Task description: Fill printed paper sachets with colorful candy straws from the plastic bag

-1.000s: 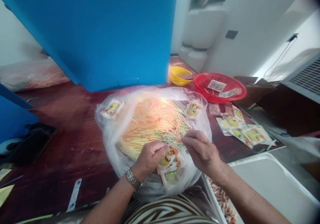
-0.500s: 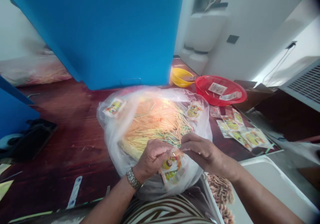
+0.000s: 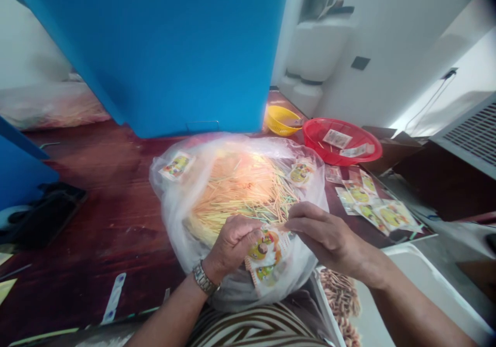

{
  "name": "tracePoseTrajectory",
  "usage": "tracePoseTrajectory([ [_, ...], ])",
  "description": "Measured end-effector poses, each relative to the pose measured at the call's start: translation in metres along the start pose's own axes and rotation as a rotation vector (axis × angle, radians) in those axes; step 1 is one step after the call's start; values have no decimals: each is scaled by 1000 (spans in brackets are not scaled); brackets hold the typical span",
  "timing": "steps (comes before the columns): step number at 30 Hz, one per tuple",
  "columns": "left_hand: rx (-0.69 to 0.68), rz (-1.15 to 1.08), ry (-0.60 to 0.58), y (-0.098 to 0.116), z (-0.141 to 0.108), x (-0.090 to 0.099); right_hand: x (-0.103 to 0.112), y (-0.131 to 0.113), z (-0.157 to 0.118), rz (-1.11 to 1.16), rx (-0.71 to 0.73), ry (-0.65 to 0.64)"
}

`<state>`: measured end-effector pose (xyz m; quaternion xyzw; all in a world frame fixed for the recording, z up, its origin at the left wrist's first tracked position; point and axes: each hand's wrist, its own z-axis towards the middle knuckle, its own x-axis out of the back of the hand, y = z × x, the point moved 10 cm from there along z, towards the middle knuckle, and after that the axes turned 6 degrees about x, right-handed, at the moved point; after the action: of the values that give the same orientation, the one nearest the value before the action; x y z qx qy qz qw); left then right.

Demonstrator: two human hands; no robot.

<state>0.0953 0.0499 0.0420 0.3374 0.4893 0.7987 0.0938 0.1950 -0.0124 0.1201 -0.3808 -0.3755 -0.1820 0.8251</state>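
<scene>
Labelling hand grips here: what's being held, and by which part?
The left hand holds a printed sachet by its left edge; the right hand's fingertips are at its top edge, their hold unclear.

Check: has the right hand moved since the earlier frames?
Yes, slightly: the right hand has shifted rightward in the head view, judged against the red plastic basket.
</scene>
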Motion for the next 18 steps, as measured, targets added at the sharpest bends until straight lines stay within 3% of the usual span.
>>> tracePoseTrajectory([
  [8,-133,12,-108,18,-1,-11,-14,-1,19,92,9,-229],
  [12,-56,-73,-129,9,0,-11,-10,2,23,107,16,-156],
  [18,5,-80,1,1,-3,-4,-24,-4,9,18,-48,95],
])
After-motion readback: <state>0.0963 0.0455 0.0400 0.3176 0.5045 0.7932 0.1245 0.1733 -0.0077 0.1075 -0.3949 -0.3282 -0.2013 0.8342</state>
